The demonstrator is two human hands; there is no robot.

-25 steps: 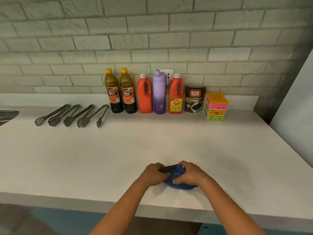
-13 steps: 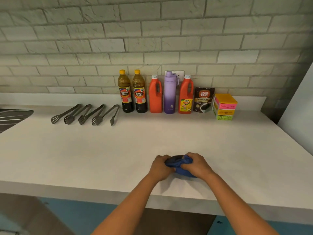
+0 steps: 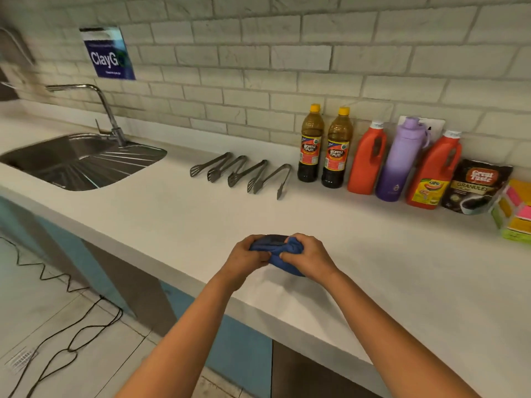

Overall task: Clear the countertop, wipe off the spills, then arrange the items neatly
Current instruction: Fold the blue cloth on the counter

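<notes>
A bunched blue cloth (image 3: 283, 251) is gripped between both hands just above the white counter (image 3: 402, 268), near its front edge. The fingers of the left hand (image 3: 244, 258) are curled round the cloth's left side, and those of the right hand (image 3: 309, 258) round its right. Beyond the fingers, four metal tongs (image 3: 241, 173) are laid in a row. Further right, along the wall, two dark bottles (image 3: 323, 147), two orange jugs (image 3: 366, 159), a purple flask (image 3: 399, 162), a granules pouch (image 3: 475, 188) and coloured boxes (image 3: 514, 214) are lined up. A sink (image 3: 74, 162) is seen far left.
</notes>
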